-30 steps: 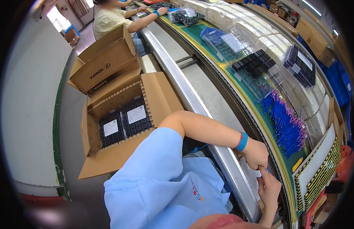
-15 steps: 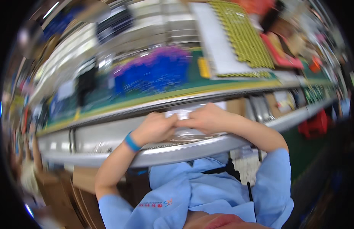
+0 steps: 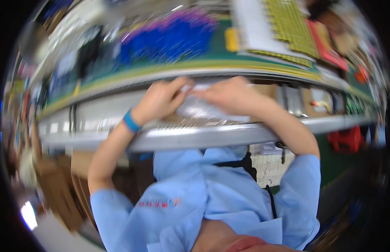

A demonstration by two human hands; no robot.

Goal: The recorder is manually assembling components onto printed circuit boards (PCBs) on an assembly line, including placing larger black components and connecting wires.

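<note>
A shiny clear plastic bag (image 3: pixel 200 110) lies in the metal trough under the bench edge, beneath both my hands. My left hand (image 3: pixel 161 98), with a blue band on the wrist, is closed in a pinch at the bag's upper left part. From the other side my right hand (image 3: pixel 229 95) reaches in, its fingers closed at the same upper part and nearly touching the left fingertips. Motion blur and glare hide what the bag holds.
The trough's rounded metal rim (image 3: pixel 203 135) runs in front of me. On the green bench stand blue-and-purple pieces (image 3: pixel 167 40), a yellow-green slatted stack (image 3: pixel 289 31) and a yellow block (image 3: pixel 231 40). Cardboard boxes (image 3: pixel 56 189) stand lower left; a red plastic item (image 3: pixel 347 138) is at right.
The view has tilted, so the bench sits higher in it. My hands have drawn slightly apart, and more of the plastic bag shows between and below them.
</note>
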